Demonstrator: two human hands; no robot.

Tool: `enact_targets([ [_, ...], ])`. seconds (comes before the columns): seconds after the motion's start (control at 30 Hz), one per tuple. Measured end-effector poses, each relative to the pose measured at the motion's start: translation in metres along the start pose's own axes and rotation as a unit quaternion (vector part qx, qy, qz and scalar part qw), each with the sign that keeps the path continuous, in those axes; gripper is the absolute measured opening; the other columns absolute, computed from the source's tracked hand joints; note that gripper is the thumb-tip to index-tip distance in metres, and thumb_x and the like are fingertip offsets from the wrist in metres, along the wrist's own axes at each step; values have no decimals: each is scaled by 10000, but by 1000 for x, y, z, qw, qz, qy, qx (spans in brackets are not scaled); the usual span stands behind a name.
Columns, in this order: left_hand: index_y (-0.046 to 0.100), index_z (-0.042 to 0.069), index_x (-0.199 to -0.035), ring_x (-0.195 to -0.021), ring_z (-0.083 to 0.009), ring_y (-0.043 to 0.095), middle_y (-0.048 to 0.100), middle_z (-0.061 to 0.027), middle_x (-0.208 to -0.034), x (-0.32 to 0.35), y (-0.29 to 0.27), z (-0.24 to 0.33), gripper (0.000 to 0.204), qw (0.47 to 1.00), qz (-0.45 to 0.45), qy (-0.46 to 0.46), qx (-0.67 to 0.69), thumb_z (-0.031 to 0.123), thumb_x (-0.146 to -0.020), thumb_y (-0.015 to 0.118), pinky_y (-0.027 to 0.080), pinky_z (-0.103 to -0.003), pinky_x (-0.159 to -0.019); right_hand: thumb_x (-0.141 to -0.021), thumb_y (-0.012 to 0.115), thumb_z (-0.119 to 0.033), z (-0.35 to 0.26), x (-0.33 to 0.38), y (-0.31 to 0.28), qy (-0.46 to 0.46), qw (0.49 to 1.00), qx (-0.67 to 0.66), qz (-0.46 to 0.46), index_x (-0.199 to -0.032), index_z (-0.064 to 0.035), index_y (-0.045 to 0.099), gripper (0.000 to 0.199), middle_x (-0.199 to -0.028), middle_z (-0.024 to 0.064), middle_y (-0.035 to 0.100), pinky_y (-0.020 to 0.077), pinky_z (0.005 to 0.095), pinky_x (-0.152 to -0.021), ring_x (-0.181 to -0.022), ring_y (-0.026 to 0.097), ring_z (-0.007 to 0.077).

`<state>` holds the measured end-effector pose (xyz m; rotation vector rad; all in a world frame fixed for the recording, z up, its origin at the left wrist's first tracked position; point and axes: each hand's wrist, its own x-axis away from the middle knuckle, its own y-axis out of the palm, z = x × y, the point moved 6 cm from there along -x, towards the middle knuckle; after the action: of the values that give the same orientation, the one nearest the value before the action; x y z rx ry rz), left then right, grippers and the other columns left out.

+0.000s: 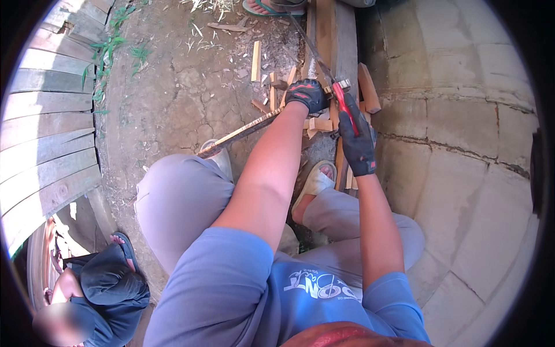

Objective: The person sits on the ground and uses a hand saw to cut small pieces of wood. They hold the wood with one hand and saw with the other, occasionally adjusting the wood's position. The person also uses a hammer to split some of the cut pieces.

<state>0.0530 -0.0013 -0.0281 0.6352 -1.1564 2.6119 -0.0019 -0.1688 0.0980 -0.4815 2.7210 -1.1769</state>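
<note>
My left hand [307,96], in a black and red glove, is closed around the far part of a long narrow wood strip [245,128]. The strip slants from beside my left knee up to a long wooden beam [345,43]. Also gloved, my right hand [358,141] grips a red-handled tool [341,99] with a metallic end, close beside my left fingers. A thin dark strip, perhaps a blade, runs from near that end toward the far side; whether it belongs to the tool, I cannot tell. Small wood blocks [320,124] lie just below my hands.
Cut wood pieces [256,61] and shavings litter the dirt floor [173,98]. A block wall [457,121] rises on the right, a plank wall [52,121] on the left. Another person [110,283] sits at lower left. Someone's sandalled foot [272,7] shows at the far edge.
</note>
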Motion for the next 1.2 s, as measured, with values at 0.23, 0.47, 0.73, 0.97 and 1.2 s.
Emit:
enact_targets([
  [0.23,804,86,-1225,-1224,-384,732,751,-201,-1329,0,-3,-10,449,999,38,1,-17,368,-900,676,587,-503,-1029,-1091,624,-259,-54,74,-93,101,991,74,-51,-1472,-106,677,413,-1318,185,759,582,433,-930,-1141,761,343],
  [0.47,815,94,-1197,-1172,-382,753,776,-186,-1275,8,-6,2,425,999,43,8,-7,371,-902,685,599,-494,-998,-1056,652,-169,-126,156,-184,247,959,130,-48,-1437,-59,696,399,-1141,188,809,593,345,-806,-858,784,234],
  [0.73,810,80,-1168,-1160,-374,759,782,-191,-1251,8,3,-3,391,992,113,18,-43,357,-924,683,603,-492,-982,-1048,665,-136,-88,63,-96,63,995,78,-8,-1389,-95,727,348,-1211,171,796,592,414,-914,-1084,778,352],
  [0.97,833,101,-1141,-1145,-351,770,794,-186,-1219,8,-3,4,419,996,86,-5,-12,437,-919,716,611,-464,-962,-1041,669,-246,-54,-15,-5,-60,989,121,64,-1376,-162,743,353,-1207,223,771,588,473,-910,-1045,750,412],
  [1.2,772,47,-1278,-1248,-387,715,737,-226,-1343,-2,2,-8,620,997,74,2,-31,524,-883,733,566,-499,-1071,-1069,654,-245,-21,-14,-21,-22,999,-39,-10,-1451,-141,700,398,-1330,196,753,563,435,-1024,-1222,734,367],
])
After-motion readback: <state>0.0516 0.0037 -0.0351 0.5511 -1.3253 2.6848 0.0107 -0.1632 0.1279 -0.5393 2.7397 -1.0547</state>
